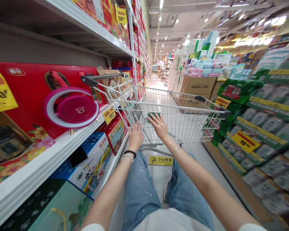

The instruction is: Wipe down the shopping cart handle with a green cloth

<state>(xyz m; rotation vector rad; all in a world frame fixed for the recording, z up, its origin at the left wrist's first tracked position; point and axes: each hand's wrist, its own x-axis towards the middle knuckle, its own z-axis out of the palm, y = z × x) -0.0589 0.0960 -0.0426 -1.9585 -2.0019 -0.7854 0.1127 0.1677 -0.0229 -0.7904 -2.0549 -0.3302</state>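
Observation:
A wire shopping cart (pixel 180 110) stands in front of me in a store aisle, its basket holding nothing that I can see. My left hand (pixel 135 134) rests on the near handle bar at its left end, fingers curled over it. My right hand (pixel 159 125) grips the same bar over its green centre piece (pixel 153 114). A bead bracelet sits on my left wrist and a thin bangle on my right.
Shelves on the left hold red gift boxes, a pink round fan (pixel 72 109) and yellow price tags. On the right are stacked packs of tissue and wet wipes with a cardboard box (pixel 198 86). A yellow floor sticker (pixel 161 160) lies under the cart. The aisle runs far ahead.

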